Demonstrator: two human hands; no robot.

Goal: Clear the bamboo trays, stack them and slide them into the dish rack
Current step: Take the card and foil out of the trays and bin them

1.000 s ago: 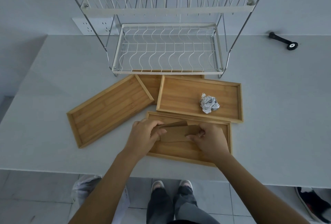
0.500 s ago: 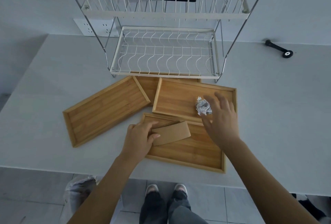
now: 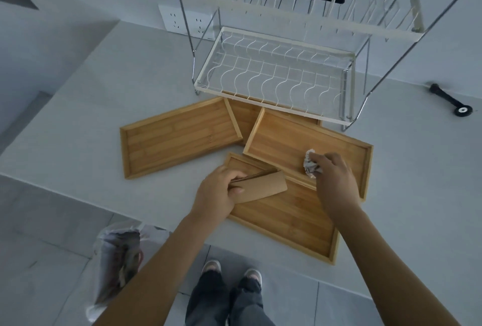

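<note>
Several bamboo trays lie on the white counter in front of the dish rack [image 3: 273, 75]. The left tray [image 3: 177, 137] holds nothing. The right tray [image 3: 292, 140] carries a crumpled paper ball [image 3: 309, 165], and my right hand [image 3: 332, 177] closes its fingers around that ball. The near tray [image 3: 294, 224] sits at the counter's front edge. Above its left end my left hand [image 3: 219, 190] grips a stack of brown cardboard pieces [image 3: 263, 187]. A further tray [image 3: 245, 119] lies partly hidden under the others and the rack.
The rack is a two-tier wire frame with a bare lower shelf. A black tool [image 3: 451, 100] lies on the counter at the right. A white power strip [image 3: 182, 21] sits behind the rack. A plastic bag of rubbish [image 3: 120, 260] hangs below the counter's front edge.
My right hand let go of the cardboard, reached to the right tray and closed on the paper ball. My left hand kept the cardboard. The view shifted left.
</note>
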